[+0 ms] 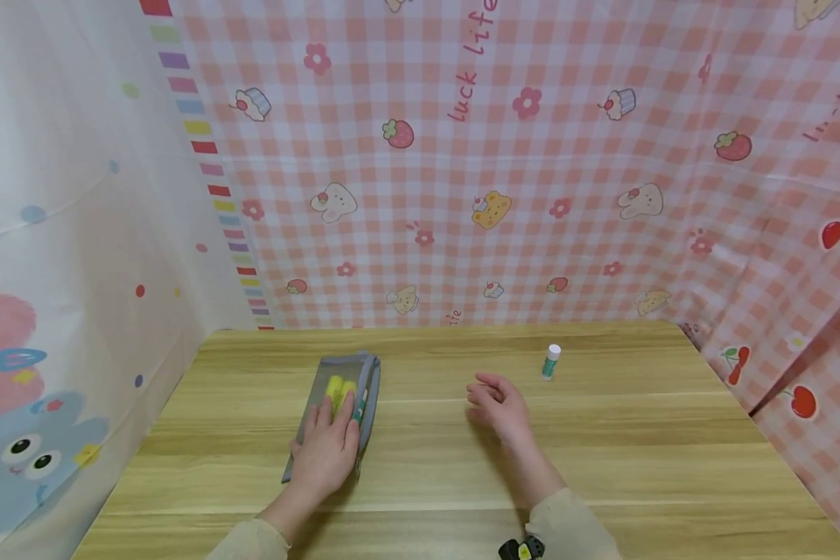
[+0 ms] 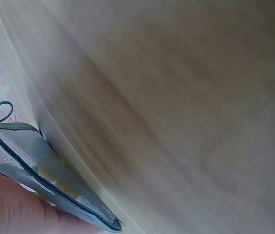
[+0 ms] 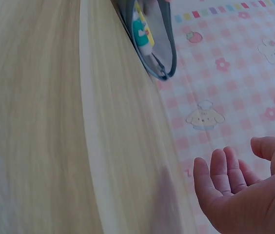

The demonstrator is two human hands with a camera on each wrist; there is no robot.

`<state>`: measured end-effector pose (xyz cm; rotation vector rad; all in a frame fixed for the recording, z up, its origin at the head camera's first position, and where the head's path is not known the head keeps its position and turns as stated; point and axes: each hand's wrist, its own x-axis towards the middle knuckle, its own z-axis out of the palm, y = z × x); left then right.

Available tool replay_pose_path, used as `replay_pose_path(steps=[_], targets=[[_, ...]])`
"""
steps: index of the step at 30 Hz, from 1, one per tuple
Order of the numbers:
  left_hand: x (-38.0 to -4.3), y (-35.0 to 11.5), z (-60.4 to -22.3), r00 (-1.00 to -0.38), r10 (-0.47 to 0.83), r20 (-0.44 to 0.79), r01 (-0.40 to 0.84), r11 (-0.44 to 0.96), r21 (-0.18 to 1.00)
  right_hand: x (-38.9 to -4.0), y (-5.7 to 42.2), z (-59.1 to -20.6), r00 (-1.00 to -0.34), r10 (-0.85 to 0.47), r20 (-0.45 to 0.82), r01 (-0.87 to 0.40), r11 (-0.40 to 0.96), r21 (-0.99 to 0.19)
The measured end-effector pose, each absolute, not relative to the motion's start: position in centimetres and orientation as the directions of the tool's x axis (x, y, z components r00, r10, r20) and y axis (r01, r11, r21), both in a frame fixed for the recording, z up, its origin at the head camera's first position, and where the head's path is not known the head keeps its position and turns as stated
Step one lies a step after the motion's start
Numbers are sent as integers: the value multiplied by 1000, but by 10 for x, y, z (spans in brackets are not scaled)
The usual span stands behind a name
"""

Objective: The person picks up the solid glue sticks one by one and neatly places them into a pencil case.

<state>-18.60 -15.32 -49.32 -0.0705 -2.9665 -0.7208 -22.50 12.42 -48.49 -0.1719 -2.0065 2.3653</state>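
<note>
A grey mesh zipper pouch [image 1: 313, 398] lies on the left part of the table with its zipped side gaping. Inside it show two yellow tubes [image 1: 333, 386] and a green-and-white stick [image 3: 140, 34]. My left hand [image 1: 325, 451] rests on top of the pouch with its fingers spread over the mesh; in the left wrist view the pouch [image 2: 28, 158] lies against that hand. Over the middle of the table, my right hand [image 1: 500, 408] holds nothing, its fingers loosely bent. Beyond it to the right, a small green glue stick [image 1: 551, 363] with a white cap stands upright.
The wooden table [image 1: 420, 474] reaches back to a pink checked curtain [image 1: 448, 171]. A white patterned curtain [image 1: 161, 233] hangs on the left. A black band with a yellow-green part [image 1: 523, 549] sits at the right sleeve.
</note>
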Motion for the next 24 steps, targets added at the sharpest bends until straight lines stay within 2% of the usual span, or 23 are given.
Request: replay_pose_path(steps=[24], targets=[[-185,-152,-491,-996,18,85,55,887,459,-222,189,-482,-978,188,-93,54,-205,-977]])
